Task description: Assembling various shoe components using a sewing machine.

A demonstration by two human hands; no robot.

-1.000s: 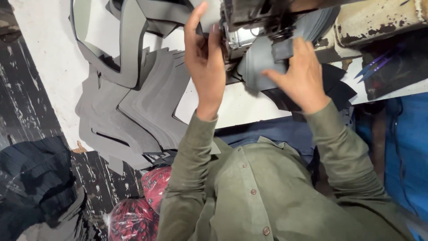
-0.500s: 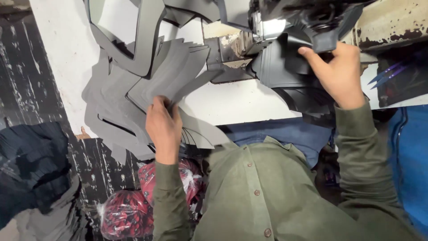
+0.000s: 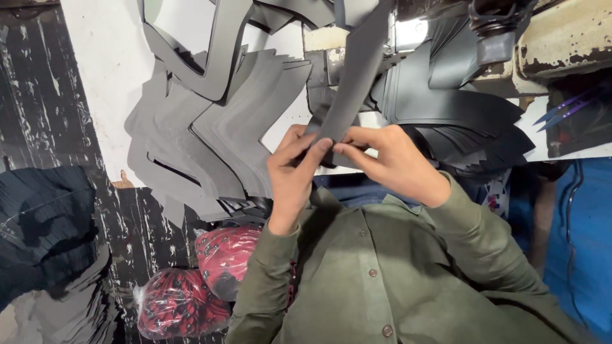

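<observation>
**Grey cut strip pinched between both hands**

The grey cut strip (image 3: 354, 76) is a long, flat, matte piece of dark grey sheet material, narrow at its lower end and widening as it rises toward 12 o'clock, where it crosses in front of the lit part of the sewing machine (image 3: 510, 32). Its surface is plain and smooth, and its edges are cleanly cut. It stands slightly tilted, leaning toward 1 o'clock.

The left hand (image 3: 294, 172) closes on the strip's lower end, thumb and forefinger pressed against it. The right hand (image 3: 392, 162) meets it from 3 o'clock, its fingertips pinching the same lower end, so both hands touch the strip and each other at the centre of the view. Both arms wear olive green shirt sleeves (image 3: 472, 236).

At 10 o'clock of the hands lies a fanned stack of grey cut pieces (image 3: 210, 127) on the white tabletop (image 3: 102, 64). At 2 o'clock a darker fan of black cut pieces (image 3: 465, 114) spreads under the machine. At 7 o'clock, below the table edge, sit two clear bags of red and black items (image 3: 191, 293).
</observation>
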